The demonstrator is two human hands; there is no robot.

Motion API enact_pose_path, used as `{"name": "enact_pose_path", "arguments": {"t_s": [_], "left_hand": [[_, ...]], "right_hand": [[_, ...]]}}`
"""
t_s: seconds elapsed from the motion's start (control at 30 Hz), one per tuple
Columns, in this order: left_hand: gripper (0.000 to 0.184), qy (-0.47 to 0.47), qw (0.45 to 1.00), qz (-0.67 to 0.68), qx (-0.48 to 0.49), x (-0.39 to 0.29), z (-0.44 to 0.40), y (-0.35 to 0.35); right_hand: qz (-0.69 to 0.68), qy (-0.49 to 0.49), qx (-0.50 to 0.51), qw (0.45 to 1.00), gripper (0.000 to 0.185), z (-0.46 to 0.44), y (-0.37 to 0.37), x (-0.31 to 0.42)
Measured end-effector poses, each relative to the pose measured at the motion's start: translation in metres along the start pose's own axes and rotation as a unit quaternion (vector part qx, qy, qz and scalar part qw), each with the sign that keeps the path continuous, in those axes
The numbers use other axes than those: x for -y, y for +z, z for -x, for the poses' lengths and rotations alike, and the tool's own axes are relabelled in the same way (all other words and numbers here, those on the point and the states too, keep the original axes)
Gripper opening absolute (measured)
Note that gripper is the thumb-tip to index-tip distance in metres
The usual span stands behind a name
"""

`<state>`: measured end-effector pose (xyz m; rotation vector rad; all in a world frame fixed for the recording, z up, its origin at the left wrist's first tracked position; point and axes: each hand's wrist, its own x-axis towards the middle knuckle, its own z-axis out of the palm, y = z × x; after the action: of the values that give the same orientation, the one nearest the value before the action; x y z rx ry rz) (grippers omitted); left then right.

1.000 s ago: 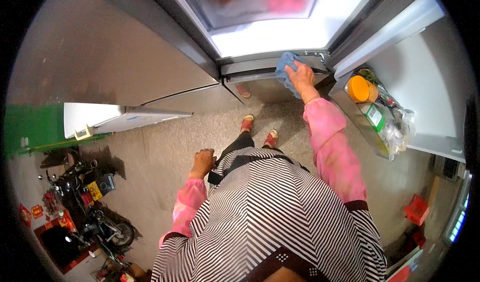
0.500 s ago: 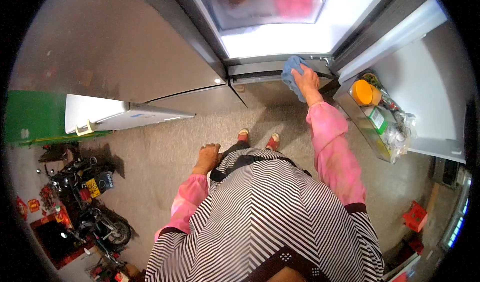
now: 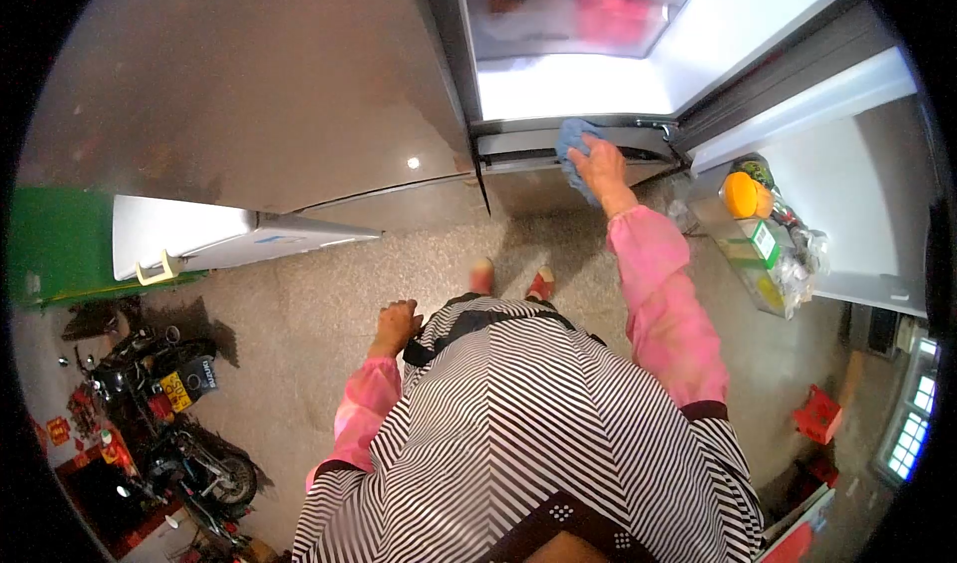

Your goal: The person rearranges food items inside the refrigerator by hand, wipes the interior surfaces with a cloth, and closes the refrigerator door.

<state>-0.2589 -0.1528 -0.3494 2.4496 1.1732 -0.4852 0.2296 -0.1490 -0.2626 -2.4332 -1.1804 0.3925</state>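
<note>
My right hand is closed on a blue cloth, pressed to the top edge of the lower fridge drawer front, just under the lit open compartment. My left hand hangs beside the striped apron, over the floor, its fingers loosely bent; nothing shows in it. Inside the compartment sits a clear drawer with something pink in it. On the right the fridge door stands open, its shelf bin holding an orange-lidded jar, a green-and-white box and plastic bags.
A closed fridge door fills the upper left. Below it is a white appliance with a pale handle. Motorcycles stand at the lower left. A red basket is on the floor at the right.
The cloth and my right hand have shifted left along the drawer edge. The view has turned, so the fridge sits farther right. My left hand has moved slightly away from the apron.
</note>
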Motion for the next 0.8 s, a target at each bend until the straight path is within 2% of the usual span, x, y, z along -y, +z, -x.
{"name": "enact_pose_path", "arguments": {"t_s": [0.1,0.2,0.27,0.3,0.5,0.7,0.8], "left_hand": [[0.027,0.006,1.000,-0.006,-0.016,0.006,0.002,-0.012],[0.036,-0.032,0.997,-0.015,0.067,0.008,-0.001,-0.025],[0.029,-0.016,1.000,0.009,0.024,0.016,0.002,-0.018],[0.026,-0.008,1.000,0.020,0.002,0.019,0.005,-0.017],[0.025,-0.022,0.999,0.036,-0.016,0.031,0.014,-0.016],[0.023,0.032,0.996,0.041,-0.069,0.028,0.003,-0.032],[0.021,0.052,0.981,0.048,-0.183,-0.003,-0.013,-0.088]], "right_hand": [[0.023,-0.019,0.052,0.998,0.049,0.006,-0.002,0.050],[0.050,-0.035,0.097,0.993,0.046,0.006,0.006,0.086],[0.067,-0.042,0.122,0.989,0.045,0.004,0.015,0.104],[0.059,-0.093,0.094,0.990,0.042,0.005,0.022,0.105],[0.123,-0.151,0.108,0.975,0.031,-0.006,0.056,0.129],[0.102,-0.179,0.060,0.977,0.031,-0.004,0.069,0.117],[0.102,-0.147,0.077,0.981,0.032,-0.001,0.067,0.120]]}}
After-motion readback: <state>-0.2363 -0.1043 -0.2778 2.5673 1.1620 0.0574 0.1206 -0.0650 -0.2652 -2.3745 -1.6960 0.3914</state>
